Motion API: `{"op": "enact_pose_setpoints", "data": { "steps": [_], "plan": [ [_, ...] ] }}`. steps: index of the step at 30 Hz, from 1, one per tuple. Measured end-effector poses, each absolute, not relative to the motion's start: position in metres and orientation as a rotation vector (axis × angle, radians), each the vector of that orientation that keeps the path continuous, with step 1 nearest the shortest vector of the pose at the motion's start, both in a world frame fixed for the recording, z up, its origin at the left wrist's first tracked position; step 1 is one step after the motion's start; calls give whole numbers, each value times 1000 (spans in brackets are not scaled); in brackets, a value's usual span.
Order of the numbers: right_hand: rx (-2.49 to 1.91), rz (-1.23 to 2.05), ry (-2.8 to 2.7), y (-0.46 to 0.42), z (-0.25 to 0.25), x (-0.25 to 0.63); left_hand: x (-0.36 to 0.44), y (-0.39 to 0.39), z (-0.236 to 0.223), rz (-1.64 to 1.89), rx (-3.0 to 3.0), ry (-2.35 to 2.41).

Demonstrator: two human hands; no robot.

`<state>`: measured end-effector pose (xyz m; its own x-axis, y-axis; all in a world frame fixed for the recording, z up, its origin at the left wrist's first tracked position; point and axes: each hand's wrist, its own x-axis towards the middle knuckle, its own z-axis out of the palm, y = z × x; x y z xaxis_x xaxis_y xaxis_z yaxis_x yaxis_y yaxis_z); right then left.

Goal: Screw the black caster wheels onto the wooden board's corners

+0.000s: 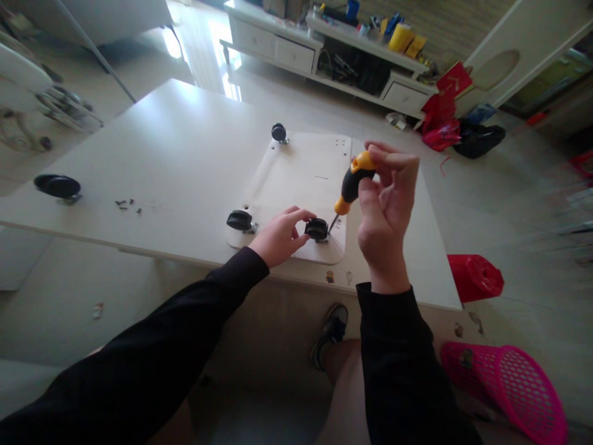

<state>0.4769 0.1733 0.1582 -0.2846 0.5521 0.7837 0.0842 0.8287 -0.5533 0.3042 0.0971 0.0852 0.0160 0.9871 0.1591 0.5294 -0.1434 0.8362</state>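
A white board (301, 167) with rounded corners lies on the white table. My left hand (286, 235) grips a black caster wheel (317, 229) between thumb and fingers at the board's near right corner. In my right hand (388, 210) is a yellow and black screwdriver (352, 183), tilted, its tip down at the base of that caster. Whether the tip sits in a screw is too small to tell. Two more casters stand on the board, one at the near left corner (239, 220) and one at the far left (278, 131). Small holes mark the far right corner.
On the table (176, 148), a loose caster (58, 185) lies at the left, with several small screws (124, 204) nearby. A pink basket (504, 383) and a red bin (475, 278) stand at the right. Beyond is a white cabinet (291, 54).
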Motion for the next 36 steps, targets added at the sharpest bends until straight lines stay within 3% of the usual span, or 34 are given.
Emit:
{"op": "enact_pose_setpoints", "data": {
  "steps": [9,15,20,29,36],
  "plan": [
    [-602,422,-1782,170,158,474,305,97,87,1045,1731,1541],
    [-477,624,-1789,171,157,474,305,98,87,1018,1711,1555],
    [-573,505,-1764,172,155,474,305,98,87,1031,1726,1539],
    [-530,590,-1812,176,154,473,305,98,88,1014,1727,1559],
    [-638,416,-1768,175,154,478,304,98,86,1030,1743,1550]
  ]
}}
